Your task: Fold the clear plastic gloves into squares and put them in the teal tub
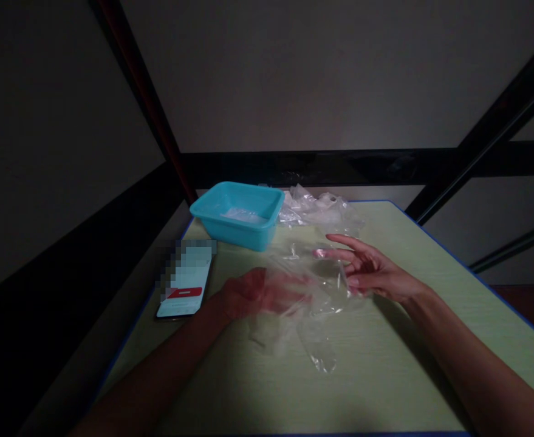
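Observation:
A thin, see-through plastic bag (319,340) is stretched between my hands above the table, with loose lobes hanging toward me. My right hand (376,273) pinches its right edge between thumb and a finger, while other fingers reach out over the film. On the other side, my left hand (253,291) is smeared by motion; its fingers point right and show through the film. Whether they grip the plastic or only lie inside or behind it, I cannot tell.
A turquoise plastic basin (239,233) with some clear plastic in it stands behind my left hand. Crumpled clear plastic (324,209) lies to its right by the wall. A phone (187,279) with a lit screen rests at the left edge of the pale green table (385,376).

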Tool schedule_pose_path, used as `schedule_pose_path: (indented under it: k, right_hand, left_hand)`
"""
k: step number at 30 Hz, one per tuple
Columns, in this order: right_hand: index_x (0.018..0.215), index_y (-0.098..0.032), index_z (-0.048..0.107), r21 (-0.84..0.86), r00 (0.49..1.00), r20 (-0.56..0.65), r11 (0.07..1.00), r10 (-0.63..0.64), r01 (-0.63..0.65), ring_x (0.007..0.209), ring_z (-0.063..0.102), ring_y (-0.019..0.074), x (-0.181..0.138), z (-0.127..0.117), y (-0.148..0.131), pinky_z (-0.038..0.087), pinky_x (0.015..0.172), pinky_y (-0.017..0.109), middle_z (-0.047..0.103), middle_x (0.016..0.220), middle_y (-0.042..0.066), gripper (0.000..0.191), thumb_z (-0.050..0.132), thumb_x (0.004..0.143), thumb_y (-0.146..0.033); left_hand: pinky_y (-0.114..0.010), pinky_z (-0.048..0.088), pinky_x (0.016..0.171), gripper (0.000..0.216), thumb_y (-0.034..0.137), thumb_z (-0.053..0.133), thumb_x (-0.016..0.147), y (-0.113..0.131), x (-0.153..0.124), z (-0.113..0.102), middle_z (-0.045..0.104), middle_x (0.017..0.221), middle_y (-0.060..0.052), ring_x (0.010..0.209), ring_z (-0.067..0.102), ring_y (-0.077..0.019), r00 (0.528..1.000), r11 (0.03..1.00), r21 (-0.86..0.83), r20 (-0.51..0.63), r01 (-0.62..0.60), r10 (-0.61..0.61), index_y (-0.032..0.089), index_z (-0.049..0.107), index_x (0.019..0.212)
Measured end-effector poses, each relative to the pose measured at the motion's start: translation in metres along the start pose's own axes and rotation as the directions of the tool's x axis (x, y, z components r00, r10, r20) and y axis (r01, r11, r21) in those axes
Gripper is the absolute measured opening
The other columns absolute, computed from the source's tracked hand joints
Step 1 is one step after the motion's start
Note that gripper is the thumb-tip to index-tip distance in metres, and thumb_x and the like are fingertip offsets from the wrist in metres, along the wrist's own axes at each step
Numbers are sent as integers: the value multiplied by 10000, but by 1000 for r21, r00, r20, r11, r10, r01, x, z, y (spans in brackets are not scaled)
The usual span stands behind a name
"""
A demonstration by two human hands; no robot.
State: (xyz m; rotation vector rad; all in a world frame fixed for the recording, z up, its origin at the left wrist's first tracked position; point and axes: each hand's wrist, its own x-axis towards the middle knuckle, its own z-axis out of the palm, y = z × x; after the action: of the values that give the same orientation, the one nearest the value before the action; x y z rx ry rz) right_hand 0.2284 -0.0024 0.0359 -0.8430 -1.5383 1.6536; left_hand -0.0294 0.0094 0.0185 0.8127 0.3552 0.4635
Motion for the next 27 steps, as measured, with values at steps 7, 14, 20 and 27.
schedule_pose_path:
  k: [7,14,20,27]
  right_hand:
    - [1297,-236,439,-109,1000,-22,994,0,-3,510,562,103,2,0,-5,387,381,171,641,663,-26,667,654,670,-165]
    - [1346,-216,378,-356,990,-140,932,14,-63,569,537,89,7,-3,1,440,471,219,630,1036,71,685,581,694,-164]
    - [1387,-234,278,-429,967,-255,892,30,-141,578,514,74,9,-19,23,470,492,233,458,1317,146,760,556,682,-174]
    - [1339,-184,313,-500,919,-393,836,11,-224,512,519,79,10,-24,28,460,425,215,563,1075,112,682,517,688,-175]
  left_hand:
    - [-402,459,782,478,442,772,518,-3,5,-8,629,1138,-133,988,616,-328,994,988,-111,-48,-104,100,193,639,905]
    - [-385,450,821,592,183,780,538,-12,18,-9,663,1004,-65,867,650,-229,880,965,98,-396,-241,260,212,471,1042]
    - [-249,445,595,629,175,703,545,-15,22,-12,665,719,3,610,593,-123,820,926,322,-464,-196,335,165,392,1091]
    - [-181,299,431,452,174,576,581,-14,21,-9,476,453,131,377,406,-66,711,733,678,-490,-53,505,164,430,1010]
